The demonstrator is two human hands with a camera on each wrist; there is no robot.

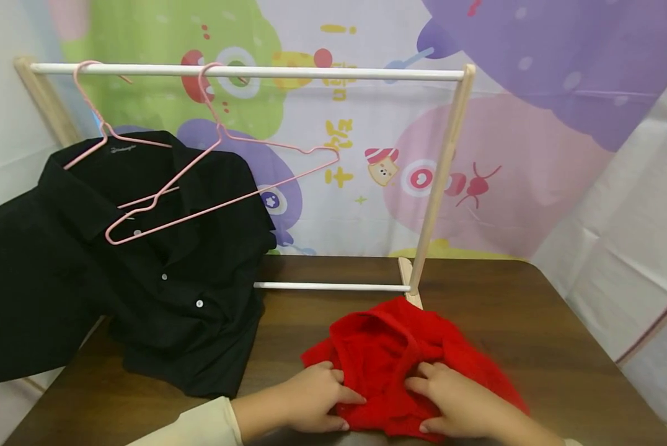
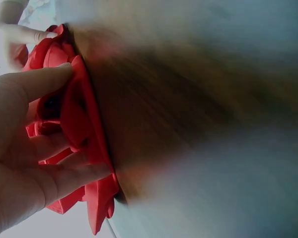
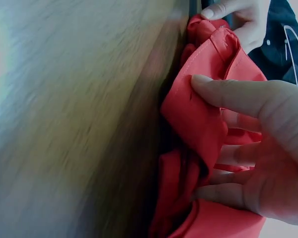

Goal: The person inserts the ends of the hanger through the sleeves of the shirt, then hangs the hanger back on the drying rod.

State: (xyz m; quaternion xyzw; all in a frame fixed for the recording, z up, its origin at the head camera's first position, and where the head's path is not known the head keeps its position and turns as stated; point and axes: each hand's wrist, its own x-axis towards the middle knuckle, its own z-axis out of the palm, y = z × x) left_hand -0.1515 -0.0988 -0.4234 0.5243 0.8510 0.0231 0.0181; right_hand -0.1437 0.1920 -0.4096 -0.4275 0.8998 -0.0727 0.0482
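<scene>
A crumpled red shirt (image 1: 375, 356) lies on the table at the lower middle of the head view, its neck opening facing up. My left hand (image 1: 313, 396) holds its left side, thumb and fingers bent into the folds. On the opposite side, my right hand (image 1: 453, 396) grips the cloth. In the right wrist view the right thumb presses a stitched flap (image 3: 196, 96) of the shirt, with the fingers partly behind it. The left wrist view has red folds (image 2: 77, 116) between the left thumb and fingers.
Behind the shirt stands a garment rack with a white rail (image 1: 333, 73) and wooden posts (image 1: 442, 179). From it hang a black shirt (image 1: 222, 248) on a pink hanger (image 1: 90, 93) and a bare pink hanger (image 1: 233, 201) in front. The brown table (image 1: 534, 328) reaches a patterned curtain (image 1: 356, 217).
</scene>
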